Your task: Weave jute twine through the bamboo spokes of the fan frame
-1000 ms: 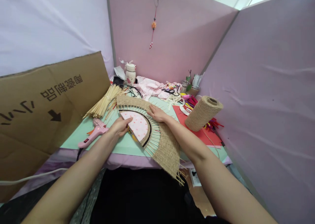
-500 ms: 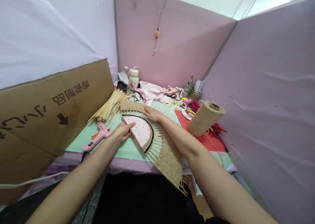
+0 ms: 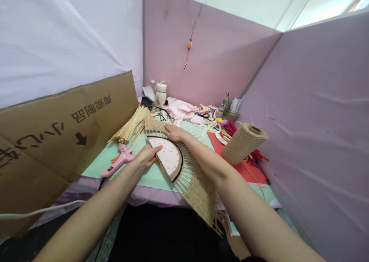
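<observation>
Fan (image 3: 198,194) lies slanted on worktop (image 3: 152,178), near end overhanging front edge. Left hand (image 3: 148,155) clamped on fan's straight inner edge, thumb on top of dotted half-disc (image 3: 167,156). Right hand (image 3: 173,132) laid over fan's ribs and weave, fingers extended, not gripped round it. Left of fan: glue gun (image 3: 119,163), stick bundle (image 3: 131,123), then cardboard (image 3: 57,139) further out. Right of fan: twine roll (image 3: 243,143), tilted, on red paper (image 3: 249,174). Behind fan: bottle (image 3: 160,96), pink cloth (image 3: 180,108).
</observation>
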Tool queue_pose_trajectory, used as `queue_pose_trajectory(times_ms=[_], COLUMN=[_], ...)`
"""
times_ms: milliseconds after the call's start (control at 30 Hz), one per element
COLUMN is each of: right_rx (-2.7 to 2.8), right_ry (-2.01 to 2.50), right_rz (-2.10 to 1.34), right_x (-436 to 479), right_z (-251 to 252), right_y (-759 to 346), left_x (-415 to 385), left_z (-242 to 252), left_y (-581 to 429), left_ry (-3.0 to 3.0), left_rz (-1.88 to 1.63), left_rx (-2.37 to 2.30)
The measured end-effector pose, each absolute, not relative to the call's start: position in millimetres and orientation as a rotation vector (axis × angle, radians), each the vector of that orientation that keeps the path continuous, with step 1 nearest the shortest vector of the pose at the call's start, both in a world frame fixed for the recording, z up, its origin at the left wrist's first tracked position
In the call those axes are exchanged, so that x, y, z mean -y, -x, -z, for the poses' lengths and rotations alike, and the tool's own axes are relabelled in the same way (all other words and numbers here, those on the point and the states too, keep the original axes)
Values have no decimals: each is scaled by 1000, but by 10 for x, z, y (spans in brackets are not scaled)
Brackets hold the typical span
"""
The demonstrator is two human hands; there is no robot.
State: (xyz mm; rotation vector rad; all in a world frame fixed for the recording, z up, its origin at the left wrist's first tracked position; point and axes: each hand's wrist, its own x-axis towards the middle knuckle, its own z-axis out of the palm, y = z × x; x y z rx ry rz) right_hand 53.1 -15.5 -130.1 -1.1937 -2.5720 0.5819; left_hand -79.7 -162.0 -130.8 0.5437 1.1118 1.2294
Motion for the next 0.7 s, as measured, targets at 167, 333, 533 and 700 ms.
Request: queue_pose_trajectory(times_ms=[167, 333, 533, 700], right_rx=[2645, 2683, 2695, 2662], right_ry=[1266, 1248, 1261, 1300], right_rz=[-535, -479, -519, -569], right_x=[0, -34, -72, -117], right_z=[1416, 1353, 1368, 1304], right_y=[-463, -392, -149, -61], left_x=[1633, 1634, 1644, 1647], left_z=[1307, 1294, 1302, 1309], left_y=[811, 802, 810, 818], left_ry=[-534, -528, -530, -539], left_rz=[-1237, -1253, -1242, -1249], left_rx=[-1100, -1086, -1081, -1073])
